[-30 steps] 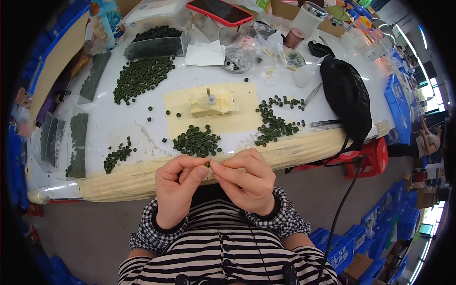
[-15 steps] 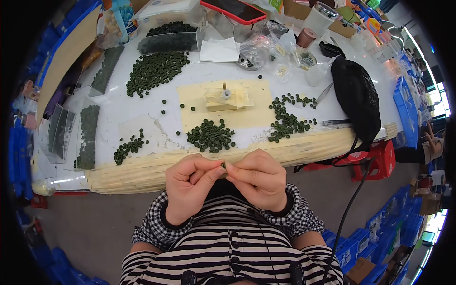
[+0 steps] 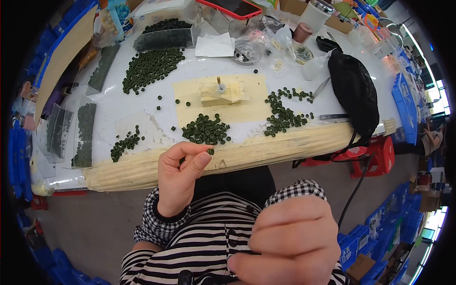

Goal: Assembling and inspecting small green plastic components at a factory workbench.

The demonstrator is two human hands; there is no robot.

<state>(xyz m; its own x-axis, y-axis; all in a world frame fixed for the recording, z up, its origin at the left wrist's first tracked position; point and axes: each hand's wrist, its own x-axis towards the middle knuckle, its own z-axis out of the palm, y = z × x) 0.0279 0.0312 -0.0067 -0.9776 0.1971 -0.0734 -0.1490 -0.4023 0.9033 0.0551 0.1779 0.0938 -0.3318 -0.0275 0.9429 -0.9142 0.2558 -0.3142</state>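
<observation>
Left grip [image 3: 183, 173] on green bead [image 3: 210, 151]

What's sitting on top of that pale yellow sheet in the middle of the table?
On the yellow sheet lie a stack of pale blocks bearing a small upright peg, a pile of dark green discs and some strays. Whatever lies beneath the blocks is covered.

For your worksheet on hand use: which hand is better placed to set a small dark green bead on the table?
Probably the left hand: it pinches a small dark green bead right at the table's edge, while the right hand is low at the chest.
</observation>
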